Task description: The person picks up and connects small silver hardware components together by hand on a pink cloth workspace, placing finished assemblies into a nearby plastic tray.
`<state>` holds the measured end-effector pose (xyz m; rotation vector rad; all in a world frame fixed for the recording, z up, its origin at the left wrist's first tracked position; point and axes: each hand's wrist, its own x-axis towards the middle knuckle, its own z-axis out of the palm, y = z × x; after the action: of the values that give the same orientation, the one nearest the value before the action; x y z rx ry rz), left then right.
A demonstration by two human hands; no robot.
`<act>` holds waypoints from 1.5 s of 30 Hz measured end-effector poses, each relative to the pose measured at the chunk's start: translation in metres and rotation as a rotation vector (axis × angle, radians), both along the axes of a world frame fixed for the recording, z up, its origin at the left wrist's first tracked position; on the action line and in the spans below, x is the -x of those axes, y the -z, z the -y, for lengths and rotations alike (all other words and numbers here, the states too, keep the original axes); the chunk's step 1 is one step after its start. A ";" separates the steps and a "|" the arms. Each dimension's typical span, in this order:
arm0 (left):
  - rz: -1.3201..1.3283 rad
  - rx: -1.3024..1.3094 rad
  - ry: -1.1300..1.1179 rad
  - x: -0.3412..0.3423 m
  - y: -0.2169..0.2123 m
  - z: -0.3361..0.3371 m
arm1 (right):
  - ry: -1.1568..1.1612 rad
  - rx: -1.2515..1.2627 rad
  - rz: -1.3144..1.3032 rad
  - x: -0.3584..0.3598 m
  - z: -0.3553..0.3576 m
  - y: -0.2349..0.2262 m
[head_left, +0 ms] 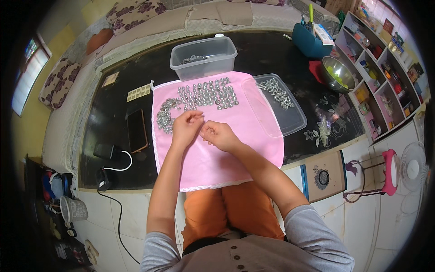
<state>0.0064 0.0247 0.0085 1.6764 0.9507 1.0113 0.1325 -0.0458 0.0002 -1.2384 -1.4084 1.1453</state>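
Observation:
My left hand (187, 128) and my right hand (220, 136) are close together over a pink cloth (235, 165). Both have curled, pinched fingers; anything between them is too small to make out. Just beyond, small silver metal pieces (208, 94), rounded or cone-like, stand in several rows. Nearest my left hand lies a loose heap of similar silver pieces (165, 119). Off to the right, silver screw-like pieces (276, 92) are scattered on a clear plastic lid (292, 122), which partly overlaps the cloth's right side.
Behind the cloth stands a clear plastic box (204, 68) with some metal hardware inside. A phone (137, 130), a charger (105, 150) with a white cable and a patterned card (138, 93) lie left. A metal bowl (337, 75) and a teal holder (311, 41) stand far right.

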 end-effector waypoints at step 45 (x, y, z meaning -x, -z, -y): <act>0.111 0.114 -0.036 0.005 0.013 0.016 | 0.576 -0.042 1.329 -0.174 -0.039 -0.041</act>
<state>0.0016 0.0085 -0.0043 1.4986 0.9501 1.0434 0.3064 -0.0064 0.0411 -2.3300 -1.6911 -0.2570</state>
